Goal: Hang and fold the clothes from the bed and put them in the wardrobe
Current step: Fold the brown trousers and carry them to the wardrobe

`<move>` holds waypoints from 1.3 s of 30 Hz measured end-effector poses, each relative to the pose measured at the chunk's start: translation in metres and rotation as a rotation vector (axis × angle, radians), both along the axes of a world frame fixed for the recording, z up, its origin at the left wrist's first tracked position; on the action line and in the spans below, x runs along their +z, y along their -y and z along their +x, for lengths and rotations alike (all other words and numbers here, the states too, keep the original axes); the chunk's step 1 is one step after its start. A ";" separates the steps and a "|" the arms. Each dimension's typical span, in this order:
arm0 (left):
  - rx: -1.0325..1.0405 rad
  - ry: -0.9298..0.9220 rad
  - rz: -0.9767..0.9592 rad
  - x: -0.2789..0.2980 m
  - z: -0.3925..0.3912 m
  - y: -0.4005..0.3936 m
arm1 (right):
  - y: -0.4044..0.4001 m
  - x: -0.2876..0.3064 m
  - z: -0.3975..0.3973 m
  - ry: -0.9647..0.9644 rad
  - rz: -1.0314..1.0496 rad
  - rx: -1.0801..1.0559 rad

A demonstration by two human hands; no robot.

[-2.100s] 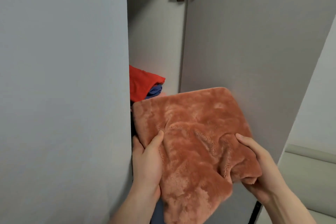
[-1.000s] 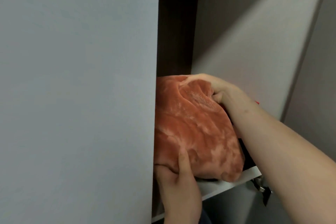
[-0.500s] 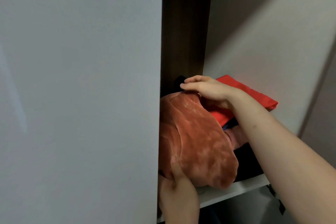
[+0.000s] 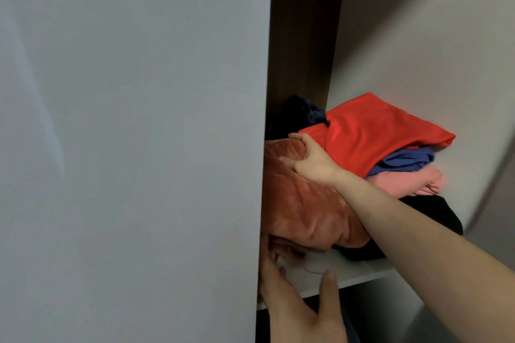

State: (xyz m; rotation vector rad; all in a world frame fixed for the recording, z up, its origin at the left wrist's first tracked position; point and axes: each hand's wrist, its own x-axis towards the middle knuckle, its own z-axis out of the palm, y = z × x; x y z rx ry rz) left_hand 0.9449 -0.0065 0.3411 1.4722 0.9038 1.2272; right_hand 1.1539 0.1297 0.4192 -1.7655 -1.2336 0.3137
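The folded rust fleece (image 4: 303, 203) now lies on the wardrobe shelf (image 4: 356, 273) at centre frame beside the stacked clothes (image 4: 390, 147), right hand (image 4: 309, 161) gripping its top, left hand (image 4: 301, 298) loose-fingered below, so this item seems nearly stowed.

A folded rust-orange fleece (image 4: 303, 211) lies on the white wardrobe shelf (image 4: 359, 273), its left part hidden behind the grey door (image 4: 133, 147). The right hand (image 4: 309, 160) presses into its far top, fingers curled in the pile. The left hand (image 4: 298, 303) rests at the near shelf edge, fingers straight. To the right sits a stack: red garment (image 4: 373, 133) over blue (image 4: 404, 160), pink (image 4: 404, 181) and black (image 4: 434, 214).
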 end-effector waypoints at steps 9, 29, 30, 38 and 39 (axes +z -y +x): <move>-0.238 -0.572 0.946 0.020 -0.015 -0.028 | 0.035 0.011 -0.010 0.090 0.009 0.046; -0.194 -1.077 0.947 0.008 0.018 -0.055 | 0.082 -0.025 -0.019 0.292 -0.017 -0.033; -0.196 -1.074 0.950 0.006 0.017 -0.054 | 0.087 -0.025 -0.023 0.270 0.026 -0.037; -0.137 -1.011 0.997 -0.032 0.005 -0.038 | 0.132 -0.040 -0.036 0.172 0.071 -0.007; -0.132 -1.030 0.991 -0.034 0.007 -0.038 | 0.130 -0.041 -0.037 0.200 0.071 -0.030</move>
